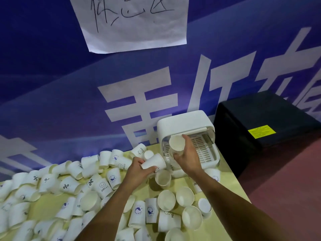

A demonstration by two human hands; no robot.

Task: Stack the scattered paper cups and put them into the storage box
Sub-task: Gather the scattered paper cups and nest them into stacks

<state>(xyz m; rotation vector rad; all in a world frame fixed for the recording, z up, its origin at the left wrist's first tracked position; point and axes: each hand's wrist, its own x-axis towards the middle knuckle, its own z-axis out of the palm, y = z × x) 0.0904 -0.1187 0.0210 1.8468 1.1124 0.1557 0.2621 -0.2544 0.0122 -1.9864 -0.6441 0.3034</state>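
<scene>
The paper sign (132, 21) on the wall runs off the top edge, its writing cut short. Cups (10, 213) at the far left are blurred, and those along the bottom are cropped. The right hand (186, 157) hides the lower part of the cup (176, 143) it holds and some of the box (185, 124) opening. The black case (264, 122) bears a yellow label (261, 131) too small to read.

My left hand (139, 168) and right hand (186, 158) were bare, with no gloves, rings or watch on them. Both forearms were uncovered as far as they showed, with no sleeve or cuff in sight. The fingers were slim and the nails short and plain, as far as I could tell.
</scene>
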